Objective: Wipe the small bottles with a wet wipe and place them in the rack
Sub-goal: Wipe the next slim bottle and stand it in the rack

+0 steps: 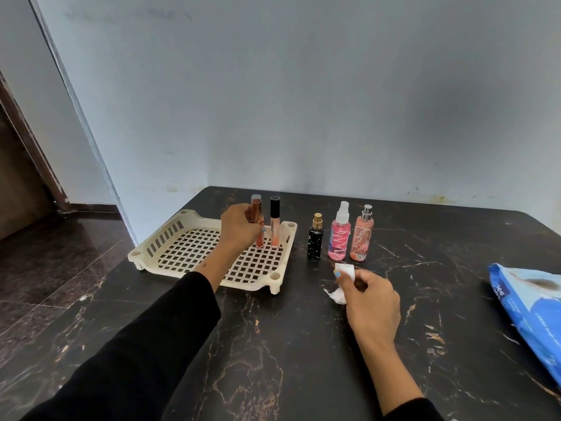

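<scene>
Clearly, the risk sits in the cream plastic lattice rack [188, 247]: the slim copper-capped tube of orange gloss [258, 223] stands on open grid squares, so it could tip as the fingers let go and knock the black-capped clear gloss tube [274, 221] standing just beside it. The left hand [239, 229], in a black sleeve, curls its fingers round the copper tube, upright inside the rack's far right corner. The right hand [368, 299], right of the rack on the black marble-patterned table [273, 360], pinches a crumpled white wet wipe [341, 284]. Three bottles wait unwiped just right of the rack: a black square one [315, 241], a pink spray [339, 235] and a peach spray [361, 238]. A blue wipes packet [528, 305] lies far right of the rack.
</scene>
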